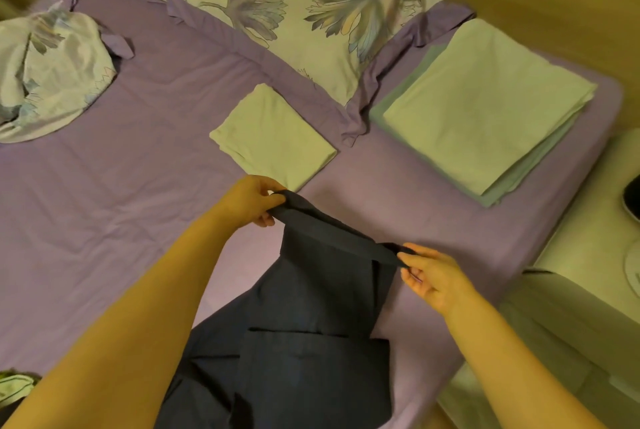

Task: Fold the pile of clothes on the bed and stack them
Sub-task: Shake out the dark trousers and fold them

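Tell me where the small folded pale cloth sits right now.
The small folded pale cloth lies mid-frame on the purple bed sheet, below the floral pillow and left of the bigger folded stack.

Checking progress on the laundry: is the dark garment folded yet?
Not yet. Both hands, left hand and right hand, hold the dark garment stretched by its top edge, the rest hanging loose.

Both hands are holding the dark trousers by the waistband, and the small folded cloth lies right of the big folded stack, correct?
Not quite. In the head view both hands do hold the dark trousers, but the small folded cloth lies left of the big folded stack.
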`<state>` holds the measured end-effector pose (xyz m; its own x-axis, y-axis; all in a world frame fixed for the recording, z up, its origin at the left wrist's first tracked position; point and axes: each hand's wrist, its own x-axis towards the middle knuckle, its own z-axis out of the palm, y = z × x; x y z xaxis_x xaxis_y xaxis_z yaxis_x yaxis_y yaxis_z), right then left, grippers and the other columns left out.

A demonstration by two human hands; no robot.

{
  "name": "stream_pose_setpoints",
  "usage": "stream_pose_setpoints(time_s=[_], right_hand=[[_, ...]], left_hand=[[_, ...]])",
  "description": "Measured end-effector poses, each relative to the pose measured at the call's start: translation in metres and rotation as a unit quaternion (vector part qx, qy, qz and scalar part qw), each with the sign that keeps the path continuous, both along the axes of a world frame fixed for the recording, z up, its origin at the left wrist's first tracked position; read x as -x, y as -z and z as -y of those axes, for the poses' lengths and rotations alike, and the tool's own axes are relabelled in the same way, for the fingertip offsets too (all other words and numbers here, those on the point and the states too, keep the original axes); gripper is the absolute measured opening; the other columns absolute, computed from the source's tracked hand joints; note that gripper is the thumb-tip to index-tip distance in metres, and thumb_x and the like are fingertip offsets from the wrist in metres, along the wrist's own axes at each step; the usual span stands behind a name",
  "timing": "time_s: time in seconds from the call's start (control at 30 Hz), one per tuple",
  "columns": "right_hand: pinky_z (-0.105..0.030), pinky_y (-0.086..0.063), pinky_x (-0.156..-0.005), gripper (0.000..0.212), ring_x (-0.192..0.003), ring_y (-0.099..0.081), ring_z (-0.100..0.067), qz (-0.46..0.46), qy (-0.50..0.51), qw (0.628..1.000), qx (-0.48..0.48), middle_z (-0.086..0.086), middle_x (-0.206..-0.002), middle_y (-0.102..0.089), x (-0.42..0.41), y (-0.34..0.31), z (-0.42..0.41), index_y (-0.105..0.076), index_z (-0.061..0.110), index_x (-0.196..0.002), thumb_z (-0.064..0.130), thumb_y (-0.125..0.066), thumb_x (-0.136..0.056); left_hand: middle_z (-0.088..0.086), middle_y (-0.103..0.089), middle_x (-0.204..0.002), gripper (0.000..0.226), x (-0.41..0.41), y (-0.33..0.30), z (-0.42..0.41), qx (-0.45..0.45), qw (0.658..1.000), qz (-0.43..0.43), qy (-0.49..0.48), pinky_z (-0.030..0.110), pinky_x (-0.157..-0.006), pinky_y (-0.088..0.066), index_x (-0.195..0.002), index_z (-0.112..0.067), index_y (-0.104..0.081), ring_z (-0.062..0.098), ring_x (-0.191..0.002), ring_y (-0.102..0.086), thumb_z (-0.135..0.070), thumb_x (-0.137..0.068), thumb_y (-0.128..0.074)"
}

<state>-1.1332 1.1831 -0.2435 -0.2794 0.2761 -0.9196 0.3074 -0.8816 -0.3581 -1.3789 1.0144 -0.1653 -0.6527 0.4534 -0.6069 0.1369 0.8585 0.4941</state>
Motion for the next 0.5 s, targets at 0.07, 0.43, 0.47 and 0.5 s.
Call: stream_pose_setpoints(time_s=[0.07,0.43,0.47,0.5], right_hand=[[-0.02,-0.052,-0.044,0.014,-0.055,-0.059,-0.014,0.005,0.023,0.999,0.045,-0.009,-0.058,-0.062,-0.004,0.007,-0.002,-0.063,0.006,-0.08,-0.007,-0.061,-0.085],[-0.019,-0.048,-0.038,0.02,-0.028,-0.041,-0.006,0.031,0.1,0.976,0.189,-0.001,-0.038,-0.047,-0.018,0.026,-0.015,-0.056,0.007,-0.069,0.008,-0.065,-0.087],[-0.018,-0.047,-0.037,0.02,-0.027,-0.04,-0.006,0.035,0.104,0.979,0.174,0.0,-0.037,-0.046,-0.018,0.027,-0.017,-0.057,0.007,-0.069,0.005,-0.063,-0.088],[-0.017,-0.046,-0.037,0.021,-0.026,-0.04,-0.006,0.035,0.109,0.981,0.157,0.0,-0.035,-0.045,-0.018,0.029,-0.018,-0.058,0.007,-0.069,0.003,-0.061,-0.089]], left_hand=[[0.005,-0.066,-0.086,0.021,-0.002,0.0,-0.007,-0.005,1.0,-0.002,0.006,0.017,-0.061,-0.054,-0.112,-0.013,-0.063,0.013,-0.06,-0.064,-0.023,-0.095,-0.055],[0.006,-0.062,-0.09,0.028,-0.008,0.014,-0.008,0.039,0.998,-0.042,0.013,0.02,-0.06,-0.046,-0.109,-0.009,-0.067,0.015,-0.065,-0.054,-0.03,-0.093,-0.058],[0.006,-0.062,-0.089,0.028,-0.008,0.017,-0.006,0.035,0.999,-0.04,0.002,0.022,-0.062,-0.046,-0.11,-0.009,-0.066,0.015,-0.064,-0.053,-0.029,-0.094,-0.057],[0.006,-0.061,-0.091,0.028,-0.009,0.019,-0.004,0.028,0.999,-0.041,-0.014,0.024,-0.063,-0.045,-0.112,-0.008,-0.066,0.014,-0.064,-0.052,-0.027,-0.095,-0.056]])
